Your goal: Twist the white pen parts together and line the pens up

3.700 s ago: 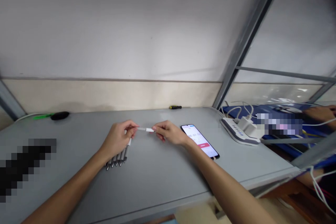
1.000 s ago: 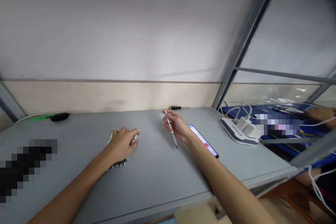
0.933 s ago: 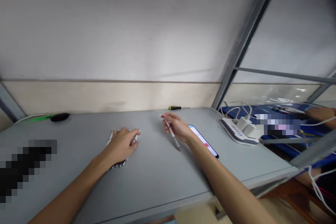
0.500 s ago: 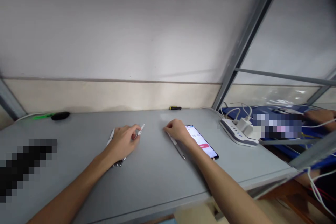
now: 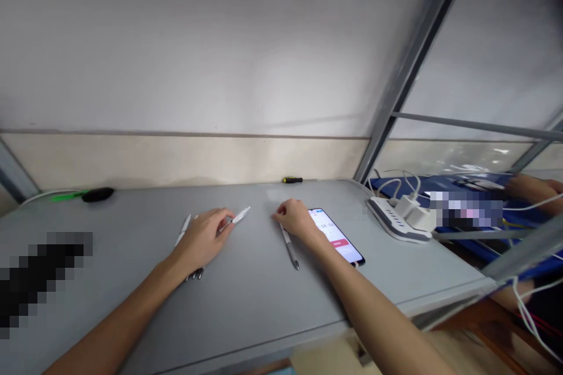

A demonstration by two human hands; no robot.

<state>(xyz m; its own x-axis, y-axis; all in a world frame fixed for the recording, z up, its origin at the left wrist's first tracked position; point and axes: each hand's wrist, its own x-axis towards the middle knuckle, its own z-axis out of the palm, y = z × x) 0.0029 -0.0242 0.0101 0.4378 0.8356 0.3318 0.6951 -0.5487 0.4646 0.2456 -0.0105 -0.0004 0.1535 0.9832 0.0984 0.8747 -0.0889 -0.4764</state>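
Note:
My left hand [image 5: 206, 234] is closed in a pinch on a white pen [image 5: 241, 214], whose end sticks out toward the upper right. Beneath that hand several more pens lie on the desk; a white pen end [image 5: 183, 227] and some metal tips [image 5: 196, 274] show on either side of the wrist. Between thumb and fingertips, my right hand [image 5: 294, 217] grips the top of a white and grey pen [image 5: 289, 249]. This pen's tip points toward me. Right beside the right hand lies a phone [image 5: 336, 237] with a lit screen.
The grey desk [image 5: 246, 304] meets the wall, where a yellow and black screwdriver [image 5: 292, 180] lies. A power strip [image 5: 398, 222] with chargers stands on the right, near a metal post [image 5: 404, 82]. A black object [image 5: 97, 194] is back left. Another person's hand [image 5: 534, 192] is far right.
The pen in my left hand has tilted lower and shows more of its length. My right hand's pen has swung so that its tip sits further left. The view has shifted slightly.

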